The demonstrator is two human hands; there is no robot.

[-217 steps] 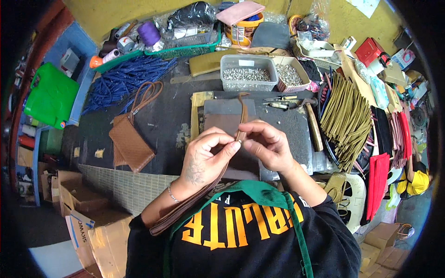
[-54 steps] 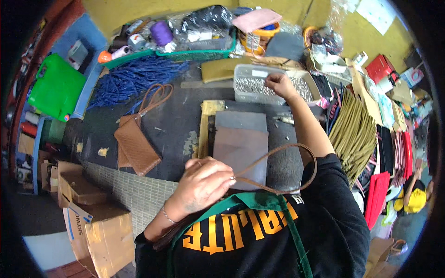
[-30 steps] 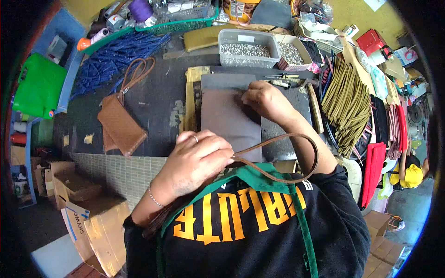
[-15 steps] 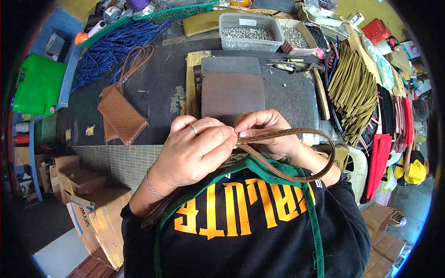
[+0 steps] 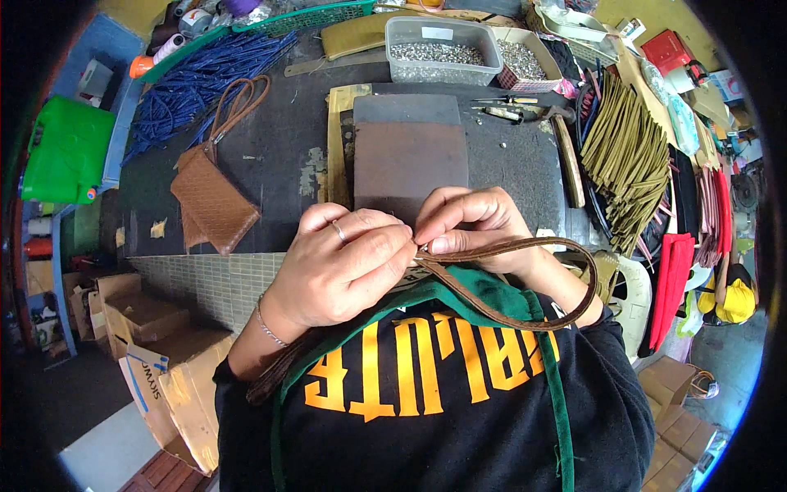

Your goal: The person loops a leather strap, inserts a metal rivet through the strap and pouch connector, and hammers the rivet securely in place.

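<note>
A brown leather wrist strap [image 5: 584,279] loops out to the right past my right wrist, its ends meeting between my hands. My left hand [image 5: 348,266], wearing a ring and a bracelet, is closed on the strap's joined ends. With thumb and forefinger, my right hand [image 5: 479,230] pinches at a small metal fitting [image 5: 422,249] there. The fitting's exact form is mostly hidden by fingers. Under my left forearm a dark brown leather piece [image 5: 270,375] shows in part. On the table to the left lies a brown woven-pattern pouch [image 5: 215,199] with a looped strap.
Before my hands sits a dark flat block [image 5: 410,160]. Behind it stand a clear tub of metal bits [image 5: 443,61] and a checked box [image 5: 523,64]. A hammer [image 5: 566,156] and awls lie right, beside olive strips [image 5: 625,160]. Blue strips [image 5: 205,90] are heaped left.
My right hand's fingers have lifted and bent slightly over the metal fitting. The strap loop has shifted a little right and down. My left hand stays nearly in place.
</note>
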